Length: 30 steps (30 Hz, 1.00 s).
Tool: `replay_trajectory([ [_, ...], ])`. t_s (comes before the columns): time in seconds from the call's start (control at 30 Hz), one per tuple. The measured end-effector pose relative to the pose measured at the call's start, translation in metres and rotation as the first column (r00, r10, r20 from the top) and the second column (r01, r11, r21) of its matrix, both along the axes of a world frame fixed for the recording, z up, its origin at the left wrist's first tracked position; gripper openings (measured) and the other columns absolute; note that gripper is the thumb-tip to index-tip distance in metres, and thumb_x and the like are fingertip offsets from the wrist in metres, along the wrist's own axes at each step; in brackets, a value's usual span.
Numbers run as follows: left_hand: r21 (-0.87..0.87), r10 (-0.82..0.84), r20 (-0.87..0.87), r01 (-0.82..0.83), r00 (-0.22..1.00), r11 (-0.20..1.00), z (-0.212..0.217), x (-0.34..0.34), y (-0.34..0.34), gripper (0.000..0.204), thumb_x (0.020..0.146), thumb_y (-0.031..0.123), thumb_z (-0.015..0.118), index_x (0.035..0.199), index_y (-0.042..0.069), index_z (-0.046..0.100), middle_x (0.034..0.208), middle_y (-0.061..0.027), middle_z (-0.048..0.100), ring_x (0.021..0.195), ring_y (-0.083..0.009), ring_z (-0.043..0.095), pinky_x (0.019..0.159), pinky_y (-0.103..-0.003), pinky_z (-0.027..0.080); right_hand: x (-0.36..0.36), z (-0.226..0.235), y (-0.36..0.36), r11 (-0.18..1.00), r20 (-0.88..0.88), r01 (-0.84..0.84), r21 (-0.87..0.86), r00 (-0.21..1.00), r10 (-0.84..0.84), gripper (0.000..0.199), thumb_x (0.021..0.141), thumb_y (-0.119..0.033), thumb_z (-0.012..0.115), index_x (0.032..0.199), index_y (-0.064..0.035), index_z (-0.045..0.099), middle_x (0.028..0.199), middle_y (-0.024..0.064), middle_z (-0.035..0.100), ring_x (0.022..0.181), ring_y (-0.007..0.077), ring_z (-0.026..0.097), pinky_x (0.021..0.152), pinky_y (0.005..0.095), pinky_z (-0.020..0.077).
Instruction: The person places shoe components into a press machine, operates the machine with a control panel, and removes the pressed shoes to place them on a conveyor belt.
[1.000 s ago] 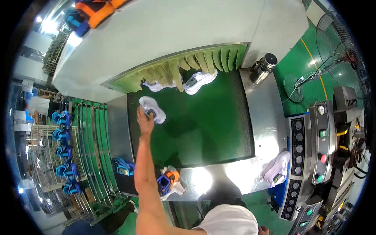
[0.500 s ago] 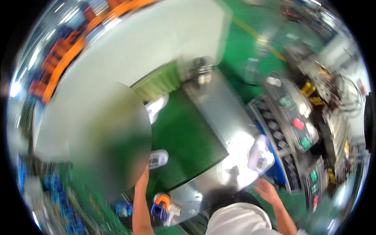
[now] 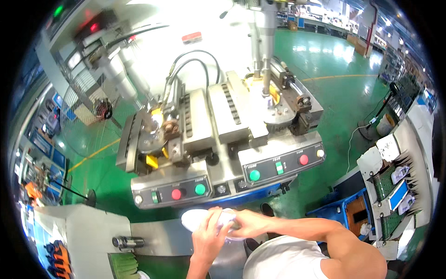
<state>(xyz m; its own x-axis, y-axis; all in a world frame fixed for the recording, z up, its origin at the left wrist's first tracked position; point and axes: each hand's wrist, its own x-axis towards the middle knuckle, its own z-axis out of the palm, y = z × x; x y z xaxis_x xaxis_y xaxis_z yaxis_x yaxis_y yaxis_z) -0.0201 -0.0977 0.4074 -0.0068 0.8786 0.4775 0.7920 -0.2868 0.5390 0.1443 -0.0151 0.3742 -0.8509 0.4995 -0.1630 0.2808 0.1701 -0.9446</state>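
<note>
View swung to press machine (image 3: 223,139); both hands (image 3: 227,228) now clasp white shoe (image 3: 197,218).

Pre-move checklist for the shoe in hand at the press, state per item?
1. White shoe held in both hands: ok.
2. Left hand gripping it from below: ok.
3. Right hand on its right end: ok.
4. Left station free of a shoe: ok.
5. Right station free of a shoe: cannot tell.
6. Hands off the button panels: ok.
</note>
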Motion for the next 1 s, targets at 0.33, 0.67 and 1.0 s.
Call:
replay_trajectory([
  [0.33,0.080,-0.128,0.520,0.102,0.844,0.992,0.027,0.106,0.218,0.043,0.096,-0.001,0.051,0.138,-0.004,0.043,0.141,-0.0158,0.046,0.125,-0.0251,0.052,0.106,-0.036,0.042,0.229,-0.028,0.080,0.557,-0.307,0.162,-0.815,0.694,-0.651,0.083,0.066,-0.012,0.076,0.140,0.0035,0.041,0.134,0.0114,0.054,0.123,0.0229,0.051,0.106,0.0364,0.0387],
  [0.67,-0.219,-0.015,0.553,0.162,0.833,0.962,-0.052,0.185,0.411,0.048,0.097,0.008,0.054,0.139,-0.007,0.037,0.139,-0.0218,0.047,0.128,-0.0283,0.050,0.106,-0.037,0.041,0.274,-0.025,0.134,0.339,-0.262,0.356,-0.871,0.246,-0.933,0.100,0.064,-0.023,0.084,0.144,0.0040,0.032,0.135,0.0136,0.052,0.124,0.0253,0.052,0.104,0.0392,0.0430],
  [1.0,-0.381,0.121,0.368,0.030,0.922,0.924,-0.145,0.204,0.543,0.059,0.089,0.021,0.060,0.132,-0.012,0.039,0.128,-0.0327,0.051,0.121,-0.0443,0.050,0.105,-0.043,0.037,0.280,-0.048,0.128,0.141,-0.153,0.571,-0.809,0.026,-0.988,0.088,0.059,-0.010,0.076,0.139,0.0055,0.043,0.126,0.0115,0.059,0.115,0.0221,0.058,0.101,0.0368,0.0445],
])
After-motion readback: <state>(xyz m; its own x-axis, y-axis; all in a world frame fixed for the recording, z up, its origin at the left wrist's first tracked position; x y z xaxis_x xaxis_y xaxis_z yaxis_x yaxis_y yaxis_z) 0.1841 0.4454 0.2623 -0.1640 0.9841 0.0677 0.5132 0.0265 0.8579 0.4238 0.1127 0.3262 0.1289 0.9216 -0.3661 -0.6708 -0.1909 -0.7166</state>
